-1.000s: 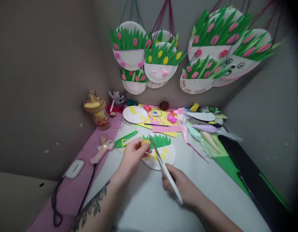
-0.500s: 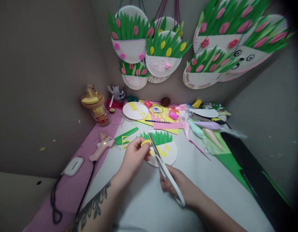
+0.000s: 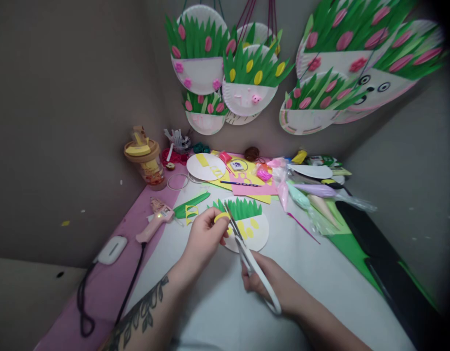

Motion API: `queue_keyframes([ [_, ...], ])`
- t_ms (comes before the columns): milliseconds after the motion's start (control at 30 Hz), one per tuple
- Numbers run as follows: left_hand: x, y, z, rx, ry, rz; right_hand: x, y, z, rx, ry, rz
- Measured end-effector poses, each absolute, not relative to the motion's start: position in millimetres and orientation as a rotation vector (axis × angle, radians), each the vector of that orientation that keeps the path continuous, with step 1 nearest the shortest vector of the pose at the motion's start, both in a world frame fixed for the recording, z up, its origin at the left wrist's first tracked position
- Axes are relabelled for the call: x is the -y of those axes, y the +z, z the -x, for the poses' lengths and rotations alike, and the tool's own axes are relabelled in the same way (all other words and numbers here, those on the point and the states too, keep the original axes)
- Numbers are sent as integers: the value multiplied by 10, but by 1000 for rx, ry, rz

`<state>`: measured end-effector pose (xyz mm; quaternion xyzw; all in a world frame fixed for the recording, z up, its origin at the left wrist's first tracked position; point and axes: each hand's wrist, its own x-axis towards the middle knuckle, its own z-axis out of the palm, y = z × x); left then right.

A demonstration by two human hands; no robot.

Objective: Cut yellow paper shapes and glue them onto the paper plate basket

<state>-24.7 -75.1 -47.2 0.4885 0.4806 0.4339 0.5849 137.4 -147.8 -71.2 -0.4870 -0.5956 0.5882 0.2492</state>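
1. Round white plate with green paper grass point(image 3: 259, 236): partly hidden behind the left hand point(image 3: 206, 236).
2. White-handled metal scissors point(image 3: 259, 270): right hand point(image 3: 279, 285) wrapped around the handles; a slip could nick nearby fingertips.
3. Small yellow paper piece point(image 3: 220, 216): pinched by left thumb and finger, near the blades; a loosened pinch could drop it.

Grey walls point(image 3: 64, 73), white tabletop point(image 3: 217, 307), dim light

On the table point(image 3: 225, 307), a cup point(image 3: 150, 168) stands near the far left corner; nearer along the left edge lie a glue gun point(image 3: 157, 222) and a case point(image 3: 112, 250). Mid-table, a plate point(image 3: 257, 237) lies before a pencil point(image 3: 241, 184), piping bags point(image 3: 312, 190) rightward.
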Motion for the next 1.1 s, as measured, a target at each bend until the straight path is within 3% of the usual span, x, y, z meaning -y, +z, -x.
queue_keyframes([
  [800, 742, -480, 296, -1126, 990, -1180, 1480, -739, -1385, 1438, 1647, 1375],
  [1100, 771, -534, 276, -1097, 668, -1608, 1375, -817, -1582, 1261, 1094, 1510],
])
